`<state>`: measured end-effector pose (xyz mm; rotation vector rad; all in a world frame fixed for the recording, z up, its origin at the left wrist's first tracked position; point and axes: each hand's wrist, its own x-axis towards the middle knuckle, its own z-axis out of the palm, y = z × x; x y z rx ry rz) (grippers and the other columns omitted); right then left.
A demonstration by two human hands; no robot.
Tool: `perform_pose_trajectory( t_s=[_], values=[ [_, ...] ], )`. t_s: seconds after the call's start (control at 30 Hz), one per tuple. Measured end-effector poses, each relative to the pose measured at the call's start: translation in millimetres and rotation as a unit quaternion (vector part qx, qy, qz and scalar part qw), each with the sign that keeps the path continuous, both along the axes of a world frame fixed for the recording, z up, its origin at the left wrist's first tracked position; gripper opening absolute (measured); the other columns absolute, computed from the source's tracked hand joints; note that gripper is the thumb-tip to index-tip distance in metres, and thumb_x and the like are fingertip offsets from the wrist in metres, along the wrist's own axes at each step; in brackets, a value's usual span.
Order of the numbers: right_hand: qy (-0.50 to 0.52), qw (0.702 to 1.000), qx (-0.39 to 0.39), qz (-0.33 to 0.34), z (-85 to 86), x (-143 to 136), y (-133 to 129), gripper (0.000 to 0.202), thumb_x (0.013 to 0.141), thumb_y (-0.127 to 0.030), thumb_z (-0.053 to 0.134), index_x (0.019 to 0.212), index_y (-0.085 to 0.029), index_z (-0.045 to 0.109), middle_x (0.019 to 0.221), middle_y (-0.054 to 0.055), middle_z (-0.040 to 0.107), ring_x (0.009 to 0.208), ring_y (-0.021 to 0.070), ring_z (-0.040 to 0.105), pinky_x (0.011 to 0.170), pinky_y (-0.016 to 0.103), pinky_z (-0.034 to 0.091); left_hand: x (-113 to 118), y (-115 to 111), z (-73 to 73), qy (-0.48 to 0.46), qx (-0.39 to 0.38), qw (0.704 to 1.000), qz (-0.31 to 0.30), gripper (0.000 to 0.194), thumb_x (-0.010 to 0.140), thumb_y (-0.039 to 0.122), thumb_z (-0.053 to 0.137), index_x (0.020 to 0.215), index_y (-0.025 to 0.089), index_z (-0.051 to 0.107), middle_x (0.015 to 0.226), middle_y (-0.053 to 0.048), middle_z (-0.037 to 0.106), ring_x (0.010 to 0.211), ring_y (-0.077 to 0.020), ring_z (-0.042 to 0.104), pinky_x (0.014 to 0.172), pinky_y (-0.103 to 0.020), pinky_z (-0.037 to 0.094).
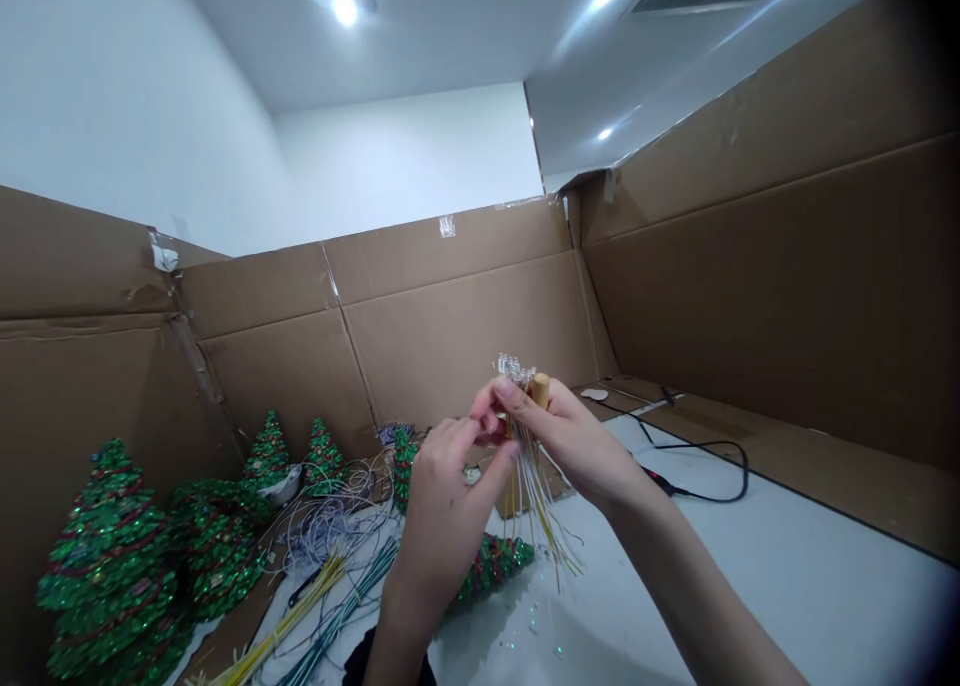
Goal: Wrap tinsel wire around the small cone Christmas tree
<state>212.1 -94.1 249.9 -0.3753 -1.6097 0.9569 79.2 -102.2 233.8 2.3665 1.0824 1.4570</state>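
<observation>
My right hand [581, 441] is closed around a bundle of thin wires [536, 506] with small clear bulbs [514, 368] clustered at the top. A round wooden stick [541, 390] pokes up between its thumb and fingers. Close against the bundle, my left hand [450, 476] is curled in a pinch, its thumb tip beside the wires; whatever lies between its fingertips is hidden. The loose wire ends hang down, pale and yellowish. Below the hands a green tinsel Christmas tree [499, 563] lies on its side, partly covered by my left hand.
Several small decorated trees [109, 556] stand at the left. Tangled wire [330, 516], yellow strands [292, 621] and teal strands [341, 611] lie beside them. A black cable [712, 496] loops at the right. Cardboard walls [457, 336] enclose the white table [795, 576].
</observation>
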Motion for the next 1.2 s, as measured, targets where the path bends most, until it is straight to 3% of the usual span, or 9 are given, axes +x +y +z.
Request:
perform_pose_trajectory(
  t_s=[0.37,0.53,0.63,0.7,0.83,0.93,1.03,1.1,1.2],
  values=[
    [0.000,1.000,-0.005,-0.026,-3.5,2,7,0.035,0.087,-0.047,0.048,0.091,-0.016,0.065,0.076,0.004,0.062,0.070,0.0129,0.058,0.067,0.026,0.047,-8,6,0.1,-0.020,-0.009,1.000,0.019,0.016,0.085,0.030,0.050,0.076,0.019,0.059,0.075,-0.002,0.062,0.070,-0.0150,0.054,0.060,-0.027,0.040],
    [0.003,0.993,0.020,-0.118,-5.9,1,15,0.039,0.089,-0.049,0.042,0.082,-0.015,0.060,0.071,0.003,0.056,0.058,0.0098,0.050,0.052,0.023,0.041,-15,6,2.9,-0.152,-0.012,0.988,-0.004,0.019,0.090,0.031,0.043,0.078,0.020,0.051,0.070,0.000,0.058,0.065,-0.0120,0.054,0.061,-0.024,0.042],
    [-0.107,0.975,0.073,-0.180,-7.3,2,14,0.036,0.092,-0.041,0.036,0.077,-0.015,0.058,0.062,-0.001,0.049,0.053,0.0083,0.042,0.051,0.021,0.033,-23,6,6.9,-0.249,0.011,0.968,-0.025,0.015,0.089,0.031,0.045,0.080,0.020,0.050,0.067,0.002,0.056,0.064,-0.0109,0.054,0.064,-0.023,0.045],
    [-0.240,0.946,0.102,-0.192,-8.2,2,10,0.028,0.092,-0.028,0.038,0.076,-0.016,0.058,0.062,-0.002,0.050,0.057,0.0090,0.042,0.055,0.022,0.032,-30,5,10.2,-0.291,0.026,0.956,-0.040,0.013,0.088,0.031,0.047,0.082,0.020,0.050,0.066,0.002,0.055,0.062,-0.0105,0.055,0.062,-0.022,0.046],
    [-0.456,0.856,0.129,-0.205,-13.0,-3,3,0.018,0.085,-0.012,0.043,0.076,-0.017,0.059,0.064,-0.001,0.052,0.057,0.0099,0.042,0.052,0.022,0.025,-41,2,16.0,-0.339,0.043,0.938,-0.055,0.011,0.086,0.029,0.051,0.081,0.019,0.049,0.067,0.002,0.054,0.060,-0.0099,0.055,0.059,-0.021,0.048],
    [-0.551,0.812,0.149,-0.122,-20.7,-15,4,0.014,0.082,-0.022,0.055,0.070,-0.017,0.059,0.056,-0.003,0.046,0.050,0.0095,0.038,0.048,0.022,0.021,-45,-2,19.2,-0.357,0.043,0.932,-0.054,0.010,0.086,0.028,0.051,0.081,0.020,0.049,0.065,0.003,0.051,0.058,-0.0092,0.054,0.057,-0.020,0.048],
    [-0.587,0.795,0.154,-0.011,-31.8,-37,5,0.015,0.079,-0.033,0.063,0.071,-0.020,0.062,0.055,-0.003,0.048,0.049,0.0106,0.042,0.045,0.021,0.022,-46,-6,20.9,-0.358,0.044,0.932,-0.044,0.011,0.086,0.029,0.051,0.081,0.020,0.047,0.064,0.004,0.049,0.055,-0.0078,0.052,0.054,-0.018,0.047],
    [-0.615,0.772,0.158,0.033,-41.5,-55,4,0.018,0.077,-0.038,0.064,0.083,-0.022,0.065,0.062,-0.002,0.058,0.054,0.0133,0.049,0.045,0.021,0.026,-46,-8,21.2,-0.355,0.046,0.933,-0.037,0.013,0.086,0.030,0.051,0.080,0.020,0.046,0.063,0.005,0.047,0.052,-0.0066,0.050,0.051,-0.017,0.046],
    [-0.682,0.706,0.164,0.097,-59.4,-83,-2,0.037,0.076,-0.045,0.062,0.105,-0.023,0.063,0.075,0.003,0.067,0.059,0.0176,0.057,0.045,0.022,0.029,-48,-9,20.7,-0.347,0.040,0.937,-0.026,0.014,0.086,0.033,0.051,0.082,0.020,0.046,0.064,0.006,0.045,0.046,-0.0051,0.047,0.043,-0.015,0.042]
  ],
)
